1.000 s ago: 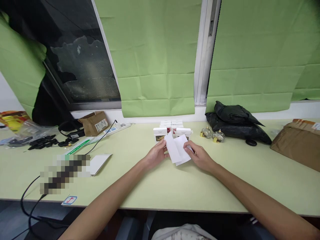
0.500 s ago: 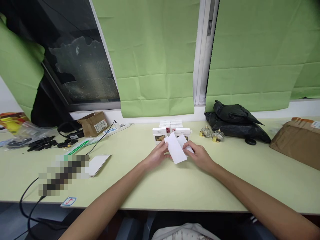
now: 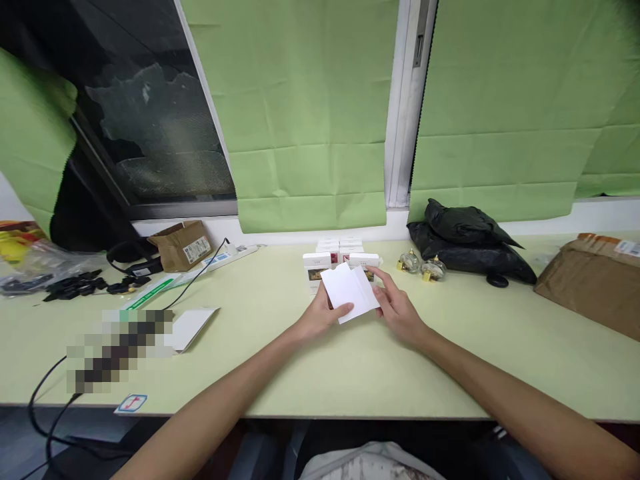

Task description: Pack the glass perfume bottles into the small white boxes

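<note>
My left hand (image 3: 320,317) grips a flat white folded carton (image 3: 349,291), thumb across its lower face. My right hand (image 3: 397,308) touches the carton's right edge, fingers partly extended along it. The carton is held just above the pale green table (image 3: 310,373). Directly behind it stand several small white boxes (image 3: 316,265) with pictures on their fronts. Right of those boxes sit two small glass bottles (image 3: 420,265) with gold caps.
A black plastic bag (image 3: 467,241) lies at the back right, a brown parcel (image 3: 593,280) at far right. On the left are a small brown box (image 3: 181,244), a power strip (image 3: 227,257), black cables, black clips (image 3: 75,288) and a white envelope (image 3: 193,327).
The white carton went from spread open between both hands to folded flatter and raised slightly. My left thumb moved onto its front face; my right hand shifted to its right edge.
</note>
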